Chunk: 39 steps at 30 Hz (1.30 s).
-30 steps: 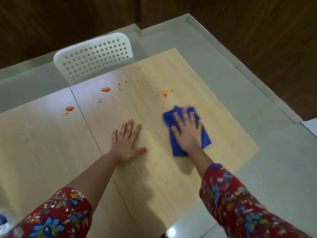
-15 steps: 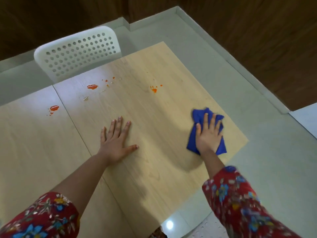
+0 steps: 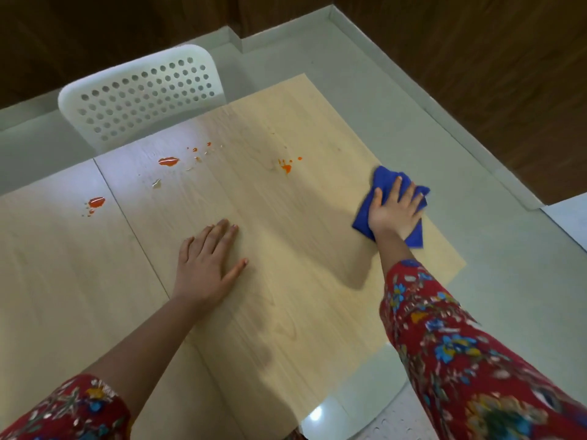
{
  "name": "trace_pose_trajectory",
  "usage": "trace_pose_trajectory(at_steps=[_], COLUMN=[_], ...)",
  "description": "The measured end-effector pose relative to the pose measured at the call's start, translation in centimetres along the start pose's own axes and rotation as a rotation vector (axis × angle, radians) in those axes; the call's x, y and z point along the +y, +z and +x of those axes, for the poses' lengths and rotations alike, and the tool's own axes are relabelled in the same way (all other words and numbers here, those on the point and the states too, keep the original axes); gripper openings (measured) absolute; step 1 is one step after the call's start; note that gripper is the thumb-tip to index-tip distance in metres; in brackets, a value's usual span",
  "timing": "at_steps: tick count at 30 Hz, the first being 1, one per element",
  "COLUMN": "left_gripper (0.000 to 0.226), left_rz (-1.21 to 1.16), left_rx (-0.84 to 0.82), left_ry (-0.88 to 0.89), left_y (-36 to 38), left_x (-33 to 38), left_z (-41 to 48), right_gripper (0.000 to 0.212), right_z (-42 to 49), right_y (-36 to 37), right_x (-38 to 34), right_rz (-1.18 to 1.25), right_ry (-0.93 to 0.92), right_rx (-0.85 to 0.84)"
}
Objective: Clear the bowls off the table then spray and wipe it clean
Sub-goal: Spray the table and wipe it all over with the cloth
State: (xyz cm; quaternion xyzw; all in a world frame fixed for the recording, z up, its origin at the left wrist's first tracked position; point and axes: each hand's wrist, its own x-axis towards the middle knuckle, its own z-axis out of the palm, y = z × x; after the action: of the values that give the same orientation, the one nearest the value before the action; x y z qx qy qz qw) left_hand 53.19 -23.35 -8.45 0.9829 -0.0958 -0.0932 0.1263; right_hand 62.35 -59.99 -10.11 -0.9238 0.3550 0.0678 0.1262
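A light wooden table (image 3: 286, 296) fills the view, with no bowls on it. My right hand (image 3: 392, 209) presses flat with spread fingers on a blue cloth (image 3: 384, 179) near the table's right edge. My left hand (image 3: 206, 258) rests flat on the tabletop near the middle, fingers straight. Orange stains lie farther back: one small splatter (image 3: 286, 166) in the middle, a larger smear (image 3: 168, 161) with droplets to the left, and another blot (image 3: 96, 202) at the far left.
A white perforated chair (image 3: 139, 93) stands behind the table's far edge. Grey floor (image 3: 476, 249) surrounds the table on the right, bounded by a dark wooden wall (image 3: 476, 74). A seam (image 3: 127, 217) runs between two tabletop panels.
My right hand has slid the blue cloth from the table's middle rightward to its right edge. My left hand stays pressed on the table.
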Motion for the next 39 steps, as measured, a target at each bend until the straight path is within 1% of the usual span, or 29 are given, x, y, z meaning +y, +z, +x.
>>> trace_pose_trajectory(at_steps=[2,4,5,6,7,8,9,11,12,14,16,17,18,20,22,23,24,25,27,28,29,30,31,32,34,36,37,38,39], left_gripper=[0.067,0.064,0.063,0.062,0.061,0.061,0.061,0.060,0.060,0.059,0.059,0.059,0.058,0.058,0.057,0.057,0.057,0.057,0.057,0.057,0.057,0.057,0.058,0.058,0.059,0.060,0.059,0.059,0.058], left_rz=[0.044,0.083,0.088,0.078,0.054,0.029,0.018,0.013,0.011,0.013,0.005,0.002,0.000,-0.003,-0.021,-0.028,-0.030,-0.030,-0.028,-0.028,-0.027,-0.030,-0.035,-0.043,-0.083,-0.120,-0.121,-0.119,-0.122], left_rx=[0.018,0.032,0.043,0.053,0.065,0.078,0.093,0.094,0.090,0.099,0.110,0.116,0.119,0.119,0.116,0.125,0.130,0.133,0.139,0.143,0.145,0.146,0.147,0.150,0.147,0.162,0.178,0.189,0.199], left_ry=[0.026,0.025,0.013,-0.021,-0.068,-0.113,-0.141,-0.131,-0.113,-0.098,-0.110,-0.113,-0.115,-0.119,-0.122,-0.126,-0.133,-0.139,-0.145,-0.144,-0.144,-0.145,-0.144,-0.143,-0.140,-0.160,-0.168,-0.171,-0.170], left_y=[-0.3,-0.5,-0.6,-0.6,-0.6,-0.5,-0.5,-0.4,-0.4,-0.3,-0.2,-0.2,-0.2,-0.1,-0.2,-0.2,-0.2,-0.2,0.0,0.1,0.2,0.1,0.2,0.2,0.3,0.2,0.2,0.2,0.2], left_x=[-1.3,-3.0,-3.4,-3.9,-4.3,-4.3,-4.2,-4.3,-4.3,-4.4,-4.5,-4.5,-4.5,-4.6,-4.7,-4.7,-4.7,-4.8,-4.7,-4.7,-4.8,-4.9,-4.9,-5.0,-5.0,-5.1,-5.1,-5.1,-5.1], left_z=[-0.1,-0.4,-0.7,-0.9,-0.9,-0.9,-0.8,-0.6,-0.5,-0.5,-0.6,-0.6,-0.5,-0.5,-0.8,-0.8,-0.7,-0.7,-0.7,-0.7,-0.6,-0.6,-0.5,-0.5,-0.5,-0.8,-0.8,-0.8,-0.8], right_gripper=[0.064,0.062,0.061,0.060,0.061,0.062,0.064,0.064,0.062,0.061,0.061,0.060,0.059,0.058,0.058,0.059,0.059,0.059,0.060,0.059,0.059,0.058,0.058,0.058,0.057,0.057,0.057,0.057,0.057], right_z=[-0.3,-2.7,-4.6,-5.9,-6.7,-6.5,-5.4,-2.0,-0.2,2.6,4.0,3.9,3.1,-0.1,-4.6,-6.1,-6.6,-6.1,-3.2,-1.7,-0.5,0.1,-0.4,-1.5,-5.8,-12.2,-14.7,-15.7,-15.3], right_y=[0.7,1.9,2.0,2.3,2.2,2.0,1.5,1.1,0.9,0.6,1.2,1.7,2.1,2.9,3.8,3.8,3.6,3.4,2.3,1.9,1.7,1.7,2.1,2.7,4.4,5.9,6.0,5.8,5.4], right_x=[-4.3,-6.2,-5.2,-4.0,-2.2,-0.7,0.0,-0.9,-2.2,-5.8,-10.0,-12.0,-13.7,-15.8,-14.0,-12.0,-10.0,-8.2,-6.7,-7.1,-8.4,-10.2,-11.9,-13.7,-15.7,-13.6,-11.3,-8.9,-6.7], right_rz=[-0.034,-0.112,-0.146,-0.159,-0.153,-0.142,-0.119,-0.097,-0.099,-0.090,-0.097,-0.118,-0.144,-0.181,-0.206,-0.211,-0.207,-0.202,-0.188,-0.174,-0.149,-0.130,-0.134,-0.146,-0.167,-0.212,-0.219,-0.210,-0.208], right_ry=[-0.177,-0.457,-0.582,-0.667,-0.680,-0.627,-0.527,-0.295,-0.219,-0.181,-0.259,-0.341,-0.454,-0.749,-1.016,-1.079,-1.085,-1.020,-0.743,-0.599,-0.493,-0.446,-0.468,-0.555,-0.815,-1.076,-1.142,-1.156,-1.119], right_rx=[-0.033,-0.064,-0.069,-0.066,-0.058,-0.039,-0.024,-0.010,-0.003,0.011,0.005,0.000,-0.012,-0.066,-0.125,-0.132,-0.131,-0.109,-0.039,-0.036,-0.037,-0.038,-0.028,-0.021,-0.037,-0.077,-0.097,-0.111,-0.110])
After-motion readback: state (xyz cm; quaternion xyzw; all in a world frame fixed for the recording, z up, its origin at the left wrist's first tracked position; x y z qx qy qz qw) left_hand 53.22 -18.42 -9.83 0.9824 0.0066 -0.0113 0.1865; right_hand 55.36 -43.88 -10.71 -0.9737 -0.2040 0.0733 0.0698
